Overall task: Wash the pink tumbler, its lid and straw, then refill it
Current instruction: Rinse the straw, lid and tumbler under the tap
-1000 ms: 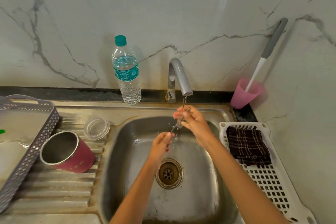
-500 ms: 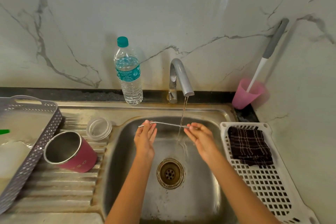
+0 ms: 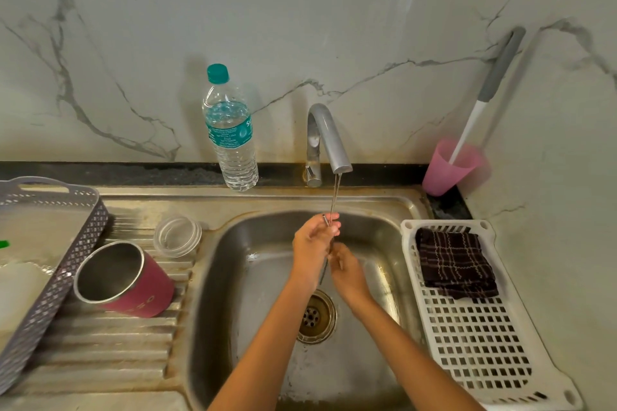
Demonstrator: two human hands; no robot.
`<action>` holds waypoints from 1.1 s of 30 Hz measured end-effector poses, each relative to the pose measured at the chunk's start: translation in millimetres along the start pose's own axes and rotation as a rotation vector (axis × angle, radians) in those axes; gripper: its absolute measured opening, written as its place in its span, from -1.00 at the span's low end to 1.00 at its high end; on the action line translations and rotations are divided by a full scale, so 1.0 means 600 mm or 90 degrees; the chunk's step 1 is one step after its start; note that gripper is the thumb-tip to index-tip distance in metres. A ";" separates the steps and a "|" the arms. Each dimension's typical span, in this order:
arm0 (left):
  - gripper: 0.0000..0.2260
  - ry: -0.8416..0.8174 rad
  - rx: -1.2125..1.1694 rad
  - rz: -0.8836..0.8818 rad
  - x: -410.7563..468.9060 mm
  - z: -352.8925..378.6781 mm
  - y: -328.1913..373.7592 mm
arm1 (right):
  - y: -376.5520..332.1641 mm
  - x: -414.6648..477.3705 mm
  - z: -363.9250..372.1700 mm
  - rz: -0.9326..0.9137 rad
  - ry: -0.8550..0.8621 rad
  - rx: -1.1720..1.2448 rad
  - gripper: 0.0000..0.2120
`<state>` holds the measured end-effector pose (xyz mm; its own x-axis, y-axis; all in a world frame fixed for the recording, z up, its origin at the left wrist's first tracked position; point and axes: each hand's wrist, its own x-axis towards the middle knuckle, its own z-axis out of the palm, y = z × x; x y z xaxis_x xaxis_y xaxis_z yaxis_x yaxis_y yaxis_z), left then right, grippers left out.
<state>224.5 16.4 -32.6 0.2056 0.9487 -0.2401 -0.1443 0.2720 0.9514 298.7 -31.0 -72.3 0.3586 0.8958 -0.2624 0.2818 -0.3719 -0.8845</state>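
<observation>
Marble-veined wall behind, steel sink (image 3: 240, 294) below, thin stream falling from tap (image 3: 329, 140). Held straw (image 3: 323, 274) near upright in that stream, over the basin. Pinched its top end in curled fingers of left hand (image 3: 312, 243), tip showing just above them; closed right hand (image 3: 347, 272) round the lower part just beneath, hands all but touching. Seen on drainboard (image 3: 117, 344): tumbler (image 3: 133, 287) on its side, open mouth toward camera, clear lid (image 3: 177, 237) lying just beyond it, both well apart from the hands. Judged straw light, stiff and thin, probably metal, and slick while wet: likely to slide through a loose pinch and drop toward the drain (image 3: 315, 315). Best taken near each end with firm fingertip pinches, not mid-shaft alone. Judged rinsing in hand, refill not yet begun.
</observation>
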 end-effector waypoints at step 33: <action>-0.87 -0.016 0.008 0.034 -0.005 0.007 0.046 | -0.048 -0.004 -0.007 -0.160 0.123 -0.012 -0.83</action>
<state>223.9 20.4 -4.9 0.2219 0.9576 -0.1839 -0.1438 0.2186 0.9652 293.7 -23.4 -44.8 0.4374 0.8982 0.0432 0.3992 -0.1509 -0.9044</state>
